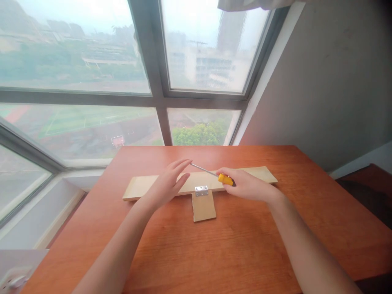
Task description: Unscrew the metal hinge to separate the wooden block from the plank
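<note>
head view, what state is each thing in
Yellow-handled metal screwdriver, held, tilted
Bare right hand, closed around the screwdriver's handle
Bare left hand, open near the screwdriver's tip
Long pale wooden board, lying crosswise
Small tan rectangular board, lying before it
Silver metal hinge, opened, bridging both boards

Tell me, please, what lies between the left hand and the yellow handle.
In the head view, the metal shaft runs from the yellow handle toward the left hand.
</note>
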A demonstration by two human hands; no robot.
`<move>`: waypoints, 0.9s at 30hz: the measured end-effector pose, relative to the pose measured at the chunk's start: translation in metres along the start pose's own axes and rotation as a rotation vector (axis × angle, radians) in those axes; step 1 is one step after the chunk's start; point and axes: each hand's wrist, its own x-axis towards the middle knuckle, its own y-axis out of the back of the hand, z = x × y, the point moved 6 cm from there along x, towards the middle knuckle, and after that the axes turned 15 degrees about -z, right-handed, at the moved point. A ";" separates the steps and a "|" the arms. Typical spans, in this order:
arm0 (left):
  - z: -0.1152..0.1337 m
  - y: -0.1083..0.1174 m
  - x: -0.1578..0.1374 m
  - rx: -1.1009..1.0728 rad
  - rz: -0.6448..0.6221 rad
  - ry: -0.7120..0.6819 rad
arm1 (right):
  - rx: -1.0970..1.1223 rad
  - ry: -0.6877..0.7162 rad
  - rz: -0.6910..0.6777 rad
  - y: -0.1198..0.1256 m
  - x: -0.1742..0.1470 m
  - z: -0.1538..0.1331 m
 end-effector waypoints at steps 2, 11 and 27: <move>0.015 0.002 0.006 0.023 0.043 -0.106 | -0.046 0.038 -0.024 0.010 0.001 -0.009; 0.002 0.000 0.000 0.171 0.091 -0.046 | -0.080 0.188 0.070 0.056 -0.009 -0.044; 0.019 -0.016 -0.015 -0.151 -0.083 0.186 | 0.313 0.270 1.010 0.038 -0.043 -0.043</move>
